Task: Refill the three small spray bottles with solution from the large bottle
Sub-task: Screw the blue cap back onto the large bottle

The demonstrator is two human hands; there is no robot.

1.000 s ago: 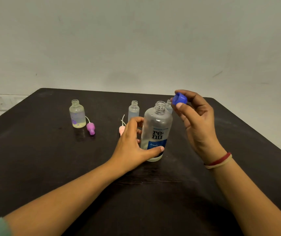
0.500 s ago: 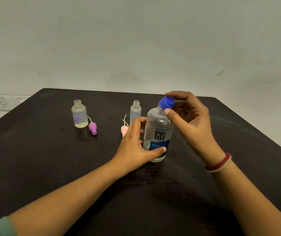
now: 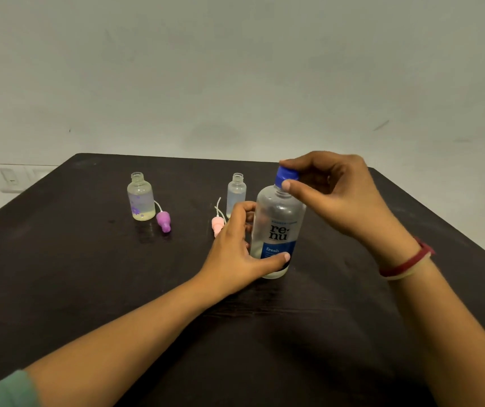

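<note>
The large clear bottle [image 3: 276, 227] with a blue "renu fresh" label stands upright on the dark table [image 3: 88, 289]. My left hand [image 3: 235, 254] grips its lower body. My right hand [image 3: 335, 189] pinches the blue cap [image 3: 286, 175], which sits on the bottle's neck. A small open spray bottle [image 3: 141, 198] with purple flowers stands at the left, its purple spray top [image 3: 163, 221] lying beside it. A second small open bottle [image 3: 236, 193] stands behind my left hand, with its pink spray top [image 3: 217, 224] on the table. A third small bottle is hidden.
The table's far edge meets a pale wall [image 3: 235, 83]. A wall switch plate [image 3: 12, 179] shows at the far left. Red and pale bands circle my right wrist [image 3: 405, 261].
My right hand brought the blue cap down from beside the open neck onto the large bottle. The left hand kept its hold on the bottle.
</note>
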